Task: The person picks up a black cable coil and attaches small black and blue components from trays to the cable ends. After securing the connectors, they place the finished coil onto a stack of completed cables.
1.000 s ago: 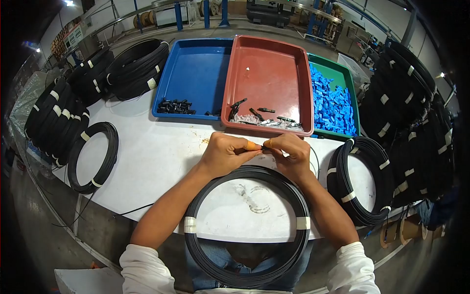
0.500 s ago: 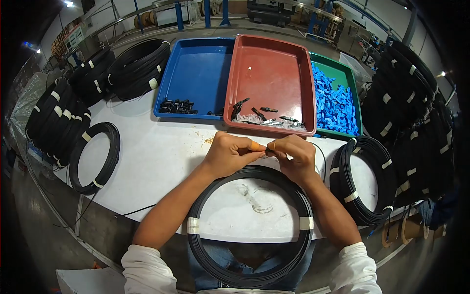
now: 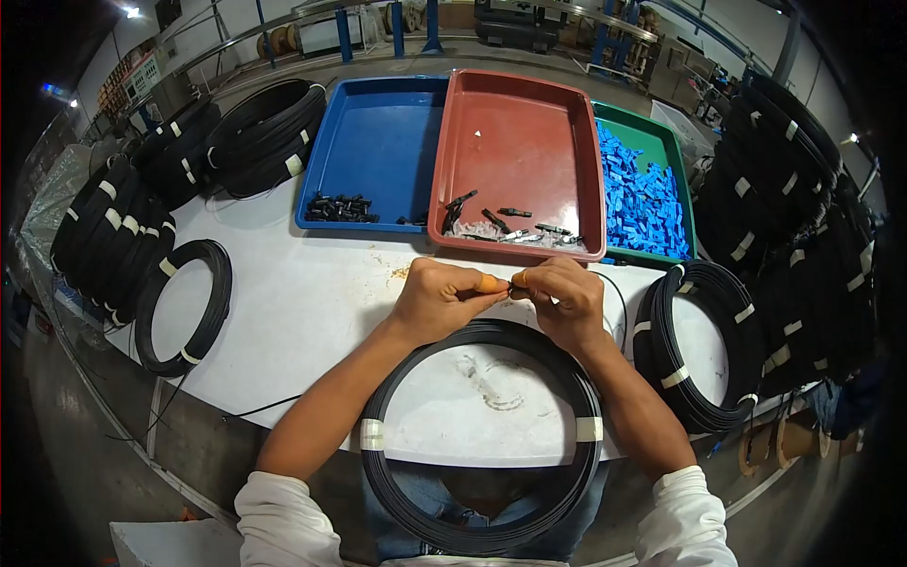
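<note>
Above the white table, my left hand (image 3: pixel 436 298) and my right hand (image 3: pixel 567 300) meet fingertip to fingertip. Both are closed in a pinch around a small black connector piece (image 3: pixel 515 287), mostly hidden by the fingers. Orange covers show on fingers of both hands. Between my forearms lies a large coil of black cable (image 3: pixel 482 541) tied with white tape, partly on the table and partly over my lap. A thin black cable (image 3: pixel 623 304) curves up beside my right hand; whether it reaches the fingers is hidden.
Beyond my hands stand a blue tray (image 3: pixel 383 156) with black connectors, a red tray (image 3: pixel 520 142) with black and clear parts, and a green tray (image 3: pixel 652 142) of blue pieces. Cable coils (image 3: pixel 222 312) lie at left; another coil (image 3: pixel 661 378) and stacked coils (image 3: pixel 775 170) stand at right.
My fingertips have shifted slightly, and a little more of the black piece shows between them. The whole view has moved slightly; the trays and coils keep their places.
</note>
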